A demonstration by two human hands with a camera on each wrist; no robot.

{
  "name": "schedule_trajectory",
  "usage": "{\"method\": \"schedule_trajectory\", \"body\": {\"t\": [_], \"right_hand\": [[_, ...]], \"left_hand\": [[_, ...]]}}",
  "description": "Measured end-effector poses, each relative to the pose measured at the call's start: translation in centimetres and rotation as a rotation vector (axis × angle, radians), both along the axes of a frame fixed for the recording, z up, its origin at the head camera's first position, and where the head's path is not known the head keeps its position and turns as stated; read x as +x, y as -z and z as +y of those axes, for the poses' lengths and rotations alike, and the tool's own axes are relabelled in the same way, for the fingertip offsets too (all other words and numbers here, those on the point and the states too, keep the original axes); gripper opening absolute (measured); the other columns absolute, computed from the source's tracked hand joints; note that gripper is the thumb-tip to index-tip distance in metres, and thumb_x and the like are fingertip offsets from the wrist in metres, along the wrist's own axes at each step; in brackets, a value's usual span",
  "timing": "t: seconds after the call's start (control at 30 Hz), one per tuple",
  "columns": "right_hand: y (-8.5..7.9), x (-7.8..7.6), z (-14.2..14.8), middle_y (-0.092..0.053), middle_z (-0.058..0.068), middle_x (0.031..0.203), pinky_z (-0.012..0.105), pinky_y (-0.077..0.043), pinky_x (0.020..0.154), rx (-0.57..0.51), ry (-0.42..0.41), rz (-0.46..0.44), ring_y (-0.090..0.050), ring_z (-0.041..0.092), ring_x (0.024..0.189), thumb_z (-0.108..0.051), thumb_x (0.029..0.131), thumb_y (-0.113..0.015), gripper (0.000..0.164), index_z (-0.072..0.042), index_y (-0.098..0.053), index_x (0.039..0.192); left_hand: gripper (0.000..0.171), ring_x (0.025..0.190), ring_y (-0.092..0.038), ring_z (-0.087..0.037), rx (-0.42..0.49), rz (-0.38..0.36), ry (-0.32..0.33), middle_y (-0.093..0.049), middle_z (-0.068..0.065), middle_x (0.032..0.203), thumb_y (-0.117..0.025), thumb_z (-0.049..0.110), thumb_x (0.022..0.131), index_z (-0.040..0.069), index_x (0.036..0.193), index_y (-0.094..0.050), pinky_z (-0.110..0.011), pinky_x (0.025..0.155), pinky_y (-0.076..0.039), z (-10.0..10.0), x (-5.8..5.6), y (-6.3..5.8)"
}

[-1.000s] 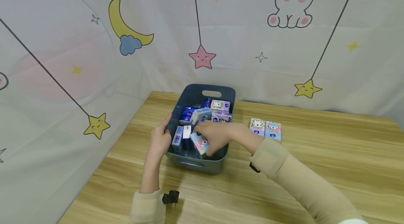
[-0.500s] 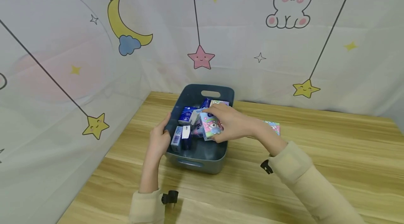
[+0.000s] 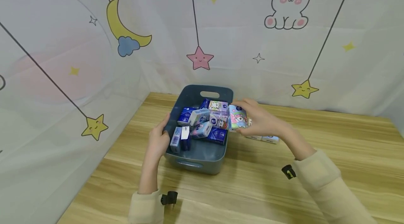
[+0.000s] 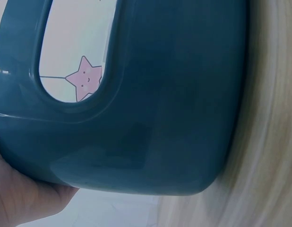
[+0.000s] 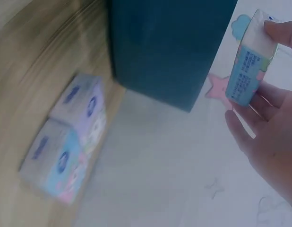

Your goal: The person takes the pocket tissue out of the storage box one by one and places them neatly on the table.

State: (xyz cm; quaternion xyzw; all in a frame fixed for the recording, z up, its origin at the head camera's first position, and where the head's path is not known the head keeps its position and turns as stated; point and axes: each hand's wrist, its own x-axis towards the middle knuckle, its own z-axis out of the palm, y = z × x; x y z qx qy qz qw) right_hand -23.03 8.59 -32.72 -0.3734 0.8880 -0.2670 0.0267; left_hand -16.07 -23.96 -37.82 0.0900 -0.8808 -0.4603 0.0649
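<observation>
My right hand (image 3: 261, 119) pinches a small pastel blue and pink tissue pack (image 3: 236, 118) with a cartoon bear, held just past the right rim of a blue-grey plastic bin (image 3: 202, 165). In the right wrist view, the thumb and fingers grip the pack's ends, and its printed side (image 5: 246, 71) faces the camera. My left hand (image 3: 159, 142) holds the bin's left side at the rim; part of its fingers is hidden. Inside the bin lie several tissue packs, among them a dark blue one (image 3: 217, 135), a light blue one (image 3: 202, 130) and a purple one (image 3: 218, 106).
On the wooden table (image 3: 252, 182), right of the bin, two tissue packs lie side by side, one purple (image 5: 82, 101) and one blue (image 5: 56, 156). My right hand partly covers them in the head view. A white printed curtain (image 3: 246, 73) hangs behind and at the left.
My right hand has lifted the pastel tissue pack out of the bin's near part and carried it right, beyond the rim. The left hand stays on the bin.
</observation>
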Motion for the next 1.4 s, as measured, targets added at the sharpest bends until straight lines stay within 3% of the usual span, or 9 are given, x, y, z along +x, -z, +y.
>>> {"method": "schedule_trajectory", "body": {"t": [0.27, 0.47, 0.8, 1.03, 1.4], "right_hand": [[2.0, -0.8, 4.2, -0.048, 0.011, 0.127, 0.038, -0.043, 0.082, 0.039, 0.103, -0.019, -0.044, 0.022, 0.104, -0.025, 0.075, -0.078, 0.083, -0.006, -0.037, 0.145], [3.5, -1.3, 7.2, -0.049, 0.013, 0.123, 0.037, -0.042, 0.080, 0.046, 0.171, -0.024, -0.045, 0.023, 0.101, -0.026, 0.074, -0.078, 0.081, -0.001, -0.040, 0.141], [5.7, -1.5, 11.1, -0.050, 0.021, 0.127, 0.042, -0.044, 0.083, 0.078, 0.239, -0.054, -0.048, 0.030, 0.106, -0.029, 0.074, -0.079, 0.081, 0.004, -0.042, 0.139], [6.8, -1.6, 12.8, -0.047, 0.027, 0.133, 0.052, -0.044, 0.088, 0.089, 0.269, -0.096, -0.046, 0.038, 0.115, -0.027, 0.075, -0.078, 0.081, 0.005, -0.041, 0.140], [8.5, -1.5, 14.4, -0.038, 0.033, 0.139, 0.065, -0.038, 0.095, 0.044, 0.284, -0.206, -0.039, 0.048, 0.124, -0.029, 0.080, -0.074, 0.084, 0.008, -0.034, 0.143]], "left_hand": [[0.062, 0.143, -0.029, -0.031, 0.000, -0.010, -0.004, -0.034, -0.014, 0.154, -0.033, -0.003, 0.090, 0.016, 0.149, -0.035, -0.049, 0.114, -0.030, 0.1, 0.0, -0.1], [0.062, 0.144, -0.028, -0.031, 0.008, -0.012, -0.002, -0.033, -0.014, 0.155, -0.033, -0.003, 0.090, 0.015, 0.149, -0.034, -0.048, 0.117, -0.025, 0.0, 0.1, -0.2], [0.062, 0.143, -0.028, -0.032, 0.003, -0.016, -0.004, -0.034, -0.015, 0.154, -0.033, -0.003, 0.090, 0.015, 0.149, -0.034, -0.049, 0.116, -0.027, 0.1, 0.2, -0.3], [0.062, 0.142, -0.032, -0.030, -0.001, -0.004, -0.010, -0.035, -0.015, 0.153, -0.033, -0.003, 0.090, 0.014, 0.149, -0.036, -0.048, 0.109, -0.036, 0.1, 0.1, -0.2], [0.061, 0.142, -0.031, -0.032, 0.001, 0.004, -0.007, -0.035, -0.016, 0.153, -0.033, -0.004, 0.090, 0.014, 0.149, -0.036, -0.049, 0.114, -0.031, 0.1, 0.1, -0.2]]}}
